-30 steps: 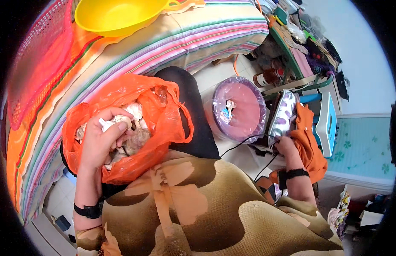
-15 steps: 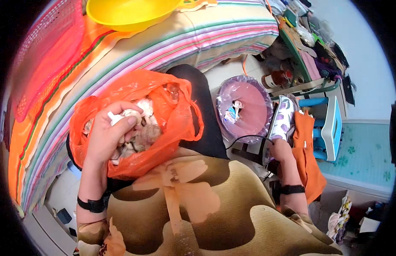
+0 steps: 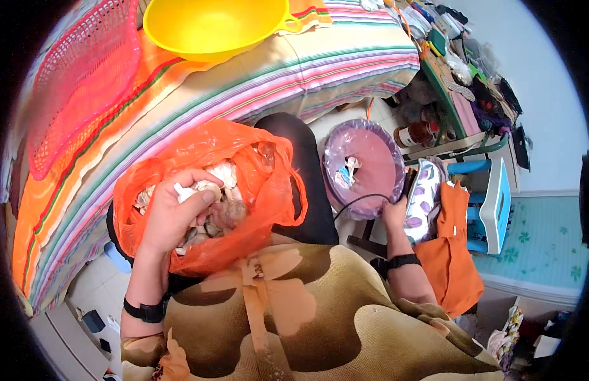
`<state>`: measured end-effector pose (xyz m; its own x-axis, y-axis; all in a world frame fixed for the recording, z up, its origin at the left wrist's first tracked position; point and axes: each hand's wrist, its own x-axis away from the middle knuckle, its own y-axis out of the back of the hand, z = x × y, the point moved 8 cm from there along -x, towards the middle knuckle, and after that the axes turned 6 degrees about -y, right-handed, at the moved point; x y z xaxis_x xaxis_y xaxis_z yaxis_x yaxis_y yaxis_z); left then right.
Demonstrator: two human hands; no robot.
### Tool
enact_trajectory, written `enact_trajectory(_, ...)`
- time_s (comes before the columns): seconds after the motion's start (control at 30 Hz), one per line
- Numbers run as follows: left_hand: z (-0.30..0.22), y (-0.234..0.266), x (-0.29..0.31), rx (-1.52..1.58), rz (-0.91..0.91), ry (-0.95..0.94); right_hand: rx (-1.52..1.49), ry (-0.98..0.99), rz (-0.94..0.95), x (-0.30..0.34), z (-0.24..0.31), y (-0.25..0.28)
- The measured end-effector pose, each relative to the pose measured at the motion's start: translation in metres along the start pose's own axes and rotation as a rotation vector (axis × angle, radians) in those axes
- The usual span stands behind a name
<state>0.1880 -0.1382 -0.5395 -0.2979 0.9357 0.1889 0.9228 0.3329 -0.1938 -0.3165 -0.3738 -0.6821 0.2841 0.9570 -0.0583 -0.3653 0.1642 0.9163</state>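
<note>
My left hand (image 3: 180, 209) is closed around a garlic bulb (image 3: 202, 188), with a pale stem end showing by the thumb. It hovers in the mouth of an orange plastic bag (image 3: 269, 171) that rests on my lap. Several more garlic bulbs (image 3: 223, 174) lie inside the bag, partly covered by the hand and the folds. At the near right rim of a pink trash bin (image 3: 377, 171), lined with a clear purplish bag, my right hand (image 3: 395, 216) is closed on the edge. Its fingertips are partly hidden. Some white and blue scraps (image 3: 349, 171) sit in the bin.
A yellow basin (image 3: 218, 28) and a pink perforated basket (image 3: 85, 82) stand on a striped cloth (image 3: 294, 70) ahead. Right of the bin are a purple-patterned white item (image 3: 423, 200), an orange cloth (image 3: 453, 235) and a blue-and-white stool (image 3: 498, 206). A dark cable crosses the bin.
My right hand has moved left and up from beside the patterned item to the bin's rim. The left hand keeps hold of the garlic bulb. The whole view has shifted slightly.
</note>
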Motion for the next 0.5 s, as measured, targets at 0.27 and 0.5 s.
enact_trajectory(0.27, 0.002, -0.005, 0.0, -0.051, 0.0, 0.021, -0.288, -0.098, 0.205, -0.078, 0.006, -0.068)
enact_trajectory(0.5, 0.006, -0.008, 0.002, -0.082, -0.053, 0.072, -0.526, -0.323, 0.56, -0.06, 0.042, -0.058)
